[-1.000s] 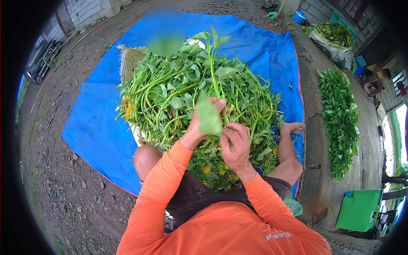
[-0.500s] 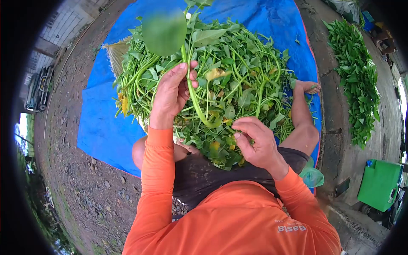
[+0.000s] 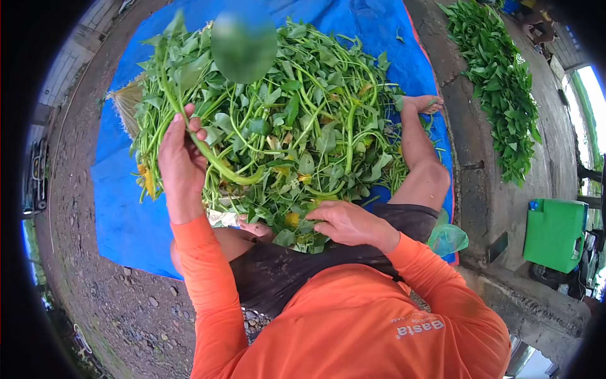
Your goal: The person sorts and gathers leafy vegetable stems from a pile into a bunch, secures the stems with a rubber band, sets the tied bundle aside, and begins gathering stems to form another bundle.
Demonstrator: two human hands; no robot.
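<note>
My left hand [image 3: 181, 161] is closed around a thick, leafy green stem [image 3: 221, 169], raised over the left side of the heap. The stem's leaves point up and away, and its bare, curved lower end reaches right. In front of my lap, my right hand [image 3: 353, 224] hovers at the near edge of the heap, thumb and fingers drawn together. What they pinch, if anything, is hidden. Between my legs lies a large heap of leafy green stems [image 3: 315, 129] with some yellowed leaves. A blurred round patch covers part of the view above the heap.
The heap lies on a blue tarp [image 3: 123, 215]. A long pile of green leafy bunches [image 3: 499, 95] rests on concrete at the right. A green plastic box [image 3: 554, 235] and a translucent green bag [image 3: 448, 239] are nearer. Stony ground borders the tarp's left side.
My left hand has moved left and slightly toward me with the stem, which now tilts left. My right hand has shifted left and down to the heap's near edge. The camera view has turned.
</note>
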